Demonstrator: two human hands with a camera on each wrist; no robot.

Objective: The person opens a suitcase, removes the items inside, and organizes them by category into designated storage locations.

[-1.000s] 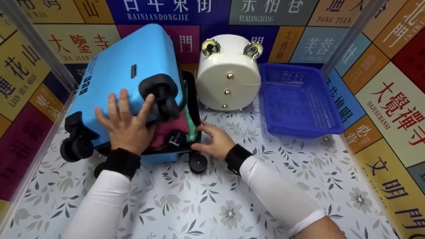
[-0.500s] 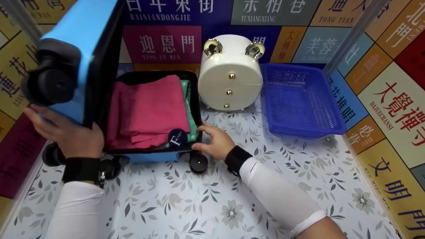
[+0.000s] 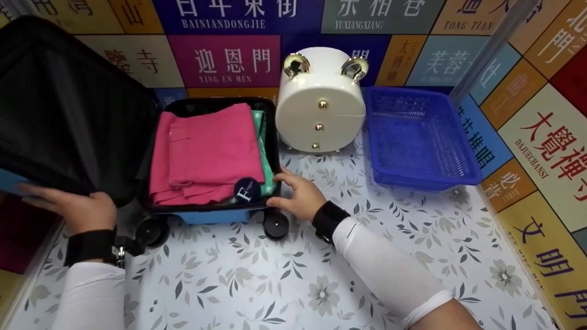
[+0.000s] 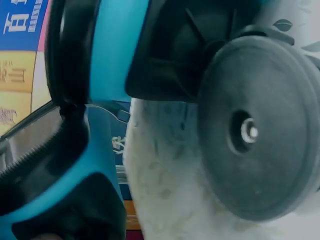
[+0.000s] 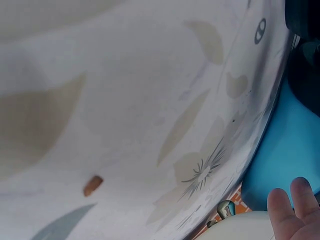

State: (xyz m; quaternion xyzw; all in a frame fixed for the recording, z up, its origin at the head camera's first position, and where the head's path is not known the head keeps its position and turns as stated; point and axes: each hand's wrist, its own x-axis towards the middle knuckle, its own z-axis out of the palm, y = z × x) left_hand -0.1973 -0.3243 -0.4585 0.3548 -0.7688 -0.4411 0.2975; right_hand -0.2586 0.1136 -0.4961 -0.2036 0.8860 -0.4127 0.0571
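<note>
Lid [image 3: 91, 101] has swung further left since the last frame, black lining now facing us. Blue suitcase [image 3: 211, 217] sits left of centre on the floral surface, folded pink cloth [image 3: 215, 146] inside, green cloth [image 3: 268, 181] at its right. Left hand [image 3: 87, 211]: fingers straight, supporting lid's near edge, thumb by the rim, wrist below. Right hand [image 3: 302, 197]: thumb and fingers apart, touching case's near right corner, forearm angled in from lower right. White box [image 3: 318, 101] behind, blue basket [image 3: 424, 180] right.
</note>
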